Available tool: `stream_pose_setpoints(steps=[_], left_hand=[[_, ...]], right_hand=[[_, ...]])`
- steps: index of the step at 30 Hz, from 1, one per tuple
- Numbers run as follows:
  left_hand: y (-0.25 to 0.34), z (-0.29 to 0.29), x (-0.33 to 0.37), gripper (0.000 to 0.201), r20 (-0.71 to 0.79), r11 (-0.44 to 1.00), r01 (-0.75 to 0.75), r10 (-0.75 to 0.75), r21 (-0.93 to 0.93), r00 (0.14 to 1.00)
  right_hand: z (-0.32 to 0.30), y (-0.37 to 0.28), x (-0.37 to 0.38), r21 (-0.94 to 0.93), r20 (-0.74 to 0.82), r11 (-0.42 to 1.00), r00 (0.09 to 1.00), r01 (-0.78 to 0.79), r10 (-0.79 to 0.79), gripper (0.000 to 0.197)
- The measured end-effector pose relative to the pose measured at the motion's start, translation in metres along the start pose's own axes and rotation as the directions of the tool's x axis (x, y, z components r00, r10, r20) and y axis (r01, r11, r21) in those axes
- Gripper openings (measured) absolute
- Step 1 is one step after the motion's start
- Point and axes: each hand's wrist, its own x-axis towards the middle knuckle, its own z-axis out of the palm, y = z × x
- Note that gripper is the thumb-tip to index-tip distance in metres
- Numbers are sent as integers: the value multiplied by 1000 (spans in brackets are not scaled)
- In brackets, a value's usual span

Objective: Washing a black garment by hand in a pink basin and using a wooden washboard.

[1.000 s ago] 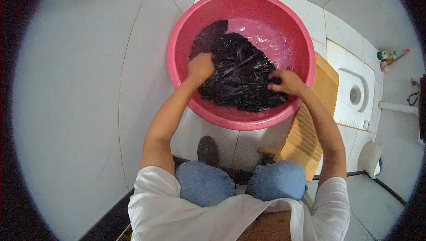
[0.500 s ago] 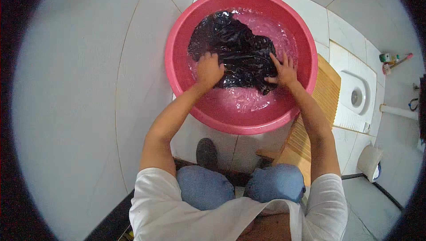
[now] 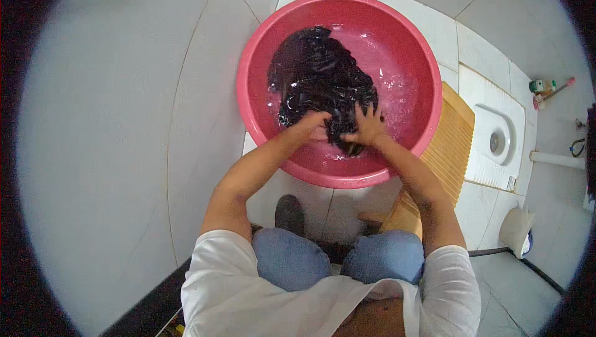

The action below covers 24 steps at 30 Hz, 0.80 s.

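Note:
A large round pink basin holds water with a bunched, soaked black cloth in it. My left hand is at the cloth's near edge, its fingers curled in against the fabric and partly hidden by it. Just to its right, my right hand rests on the near right end of the cloth with the fingers spread. A narrow strip of the wet cloth lies between the two hands.
To the basin's right, a ridged wooden washboard leans beside a white squat toilet. A whitish bin stands farther right, near a wall pipe. My knees and dark shoe are below the basin.
Both hands have come nearer to me and closer together. The cloth's near end has been drawn toward me and bunched between them, baring more water on the right.

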Motion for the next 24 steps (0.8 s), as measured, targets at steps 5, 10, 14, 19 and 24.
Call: stream_pose_setpoints(steps=[5,10,14,19,24], left_hand=[[-4,-2,-3,45,-224,947,7,69,320,972],[12,-7,-4,67,-589,963,-129,248,237,769],[4,2,14,78,-470,784,-231,549,575,691],[14,15,-33,75,-41,966,71,-62,248,997],[22,10,-28,94,-93,976,41,-22,214,995]], right_hand=[[-51,4,-9,-330,106,943,994,45,-10,97],[-42,-17,-33,-263,104,953,977,-151,184,104],[-57,-34,-52,-443,238,897,966,16,100,111],[-24,18,-6,-115,-197,989,978,-97,73,51],[-35,-5,-9,943,-106,332,961,16,255,41]])
